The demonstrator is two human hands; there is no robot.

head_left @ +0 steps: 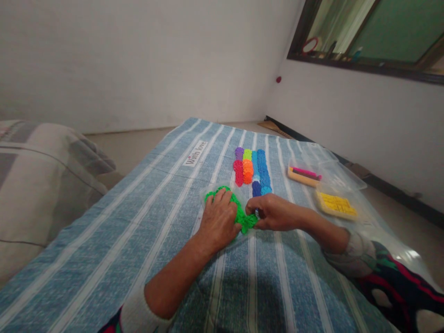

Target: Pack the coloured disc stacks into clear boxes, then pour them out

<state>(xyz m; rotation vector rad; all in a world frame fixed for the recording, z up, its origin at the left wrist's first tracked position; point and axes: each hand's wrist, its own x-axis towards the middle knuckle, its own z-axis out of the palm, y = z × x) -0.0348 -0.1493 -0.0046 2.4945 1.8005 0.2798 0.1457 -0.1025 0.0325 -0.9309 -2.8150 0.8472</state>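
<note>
A cluster of small bright green scalloped pieces [244, 224] lies on a clear plastic sheet or tray [247, 200] in the middle of the striped tablecloth. My left hand [219, 216] rests palm down over the green pieces, fingers stretched out, covering many of them. From the right, my right hand [274, 212] pinches a green piece at the cluster's edge between thumb and fingers; the fingertips partly hide it. Just beyond my hands, rows of similar scalloped pieces are laid out: red ones [238, 173], orange ones [247, 171] and blue ones [263, 169], with purple and lime behind.
To the right stand a clear box with yellow pieces [336, 204] and another with a pink stick-like item [305, 174], beside a clear lid [347, 175]. A striped cloth [156, 194] covers the table. A cloth-covered piece of furniture [48, 185] is at left.
</note>
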